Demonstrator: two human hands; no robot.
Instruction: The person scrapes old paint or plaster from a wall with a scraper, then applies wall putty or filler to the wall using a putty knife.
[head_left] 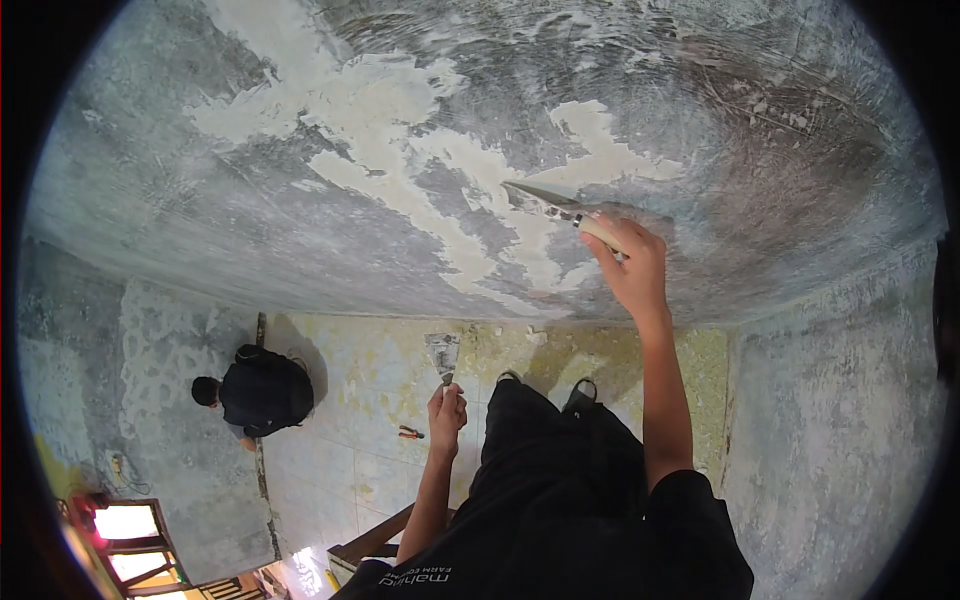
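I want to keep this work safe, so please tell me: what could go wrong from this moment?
1. The right hand holds a trowel at the white patches on the wall; uneven pressure might gouge or ridge them.
2. The left hand holds a scraper above the floor; a loose grip could drop it near the shoes.
3. Pliers lie on the floor, so someone might step on them.

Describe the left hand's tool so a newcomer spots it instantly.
Find the tiled floor below the patchy wall. Over it, the left hand holds a scraper, blade toward the wall. Its broad, smeared blade shows face-on, while the tool in the right hand looks narrow.
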